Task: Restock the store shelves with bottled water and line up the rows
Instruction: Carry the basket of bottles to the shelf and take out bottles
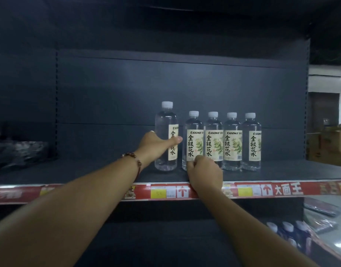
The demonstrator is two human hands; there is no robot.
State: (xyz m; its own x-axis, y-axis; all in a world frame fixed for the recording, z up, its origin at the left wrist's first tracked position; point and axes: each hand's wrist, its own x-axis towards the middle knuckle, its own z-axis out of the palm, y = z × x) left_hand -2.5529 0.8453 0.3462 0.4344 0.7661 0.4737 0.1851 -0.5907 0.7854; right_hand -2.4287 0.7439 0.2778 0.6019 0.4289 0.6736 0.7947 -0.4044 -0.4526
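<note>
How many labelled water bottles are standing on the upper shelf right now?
5: one gripped by the left hand, then second, third, fourth and fifth in a row rightwards. None visibly hidden behind.

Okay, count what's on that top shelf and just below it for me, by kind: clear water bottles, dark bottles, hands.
Clear water bottles with white caps on the shelf: 5, the leftmost bottle gripped by the left hand, the second bottle touched low down by the right hand
Dark bottles lower right: 3 visible
Hands: 2
Total: 10

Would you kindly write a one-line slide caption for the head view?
Left hand grips a fifth water bottle beside four shelved bottles; right hand touches the nearest one.
</note>
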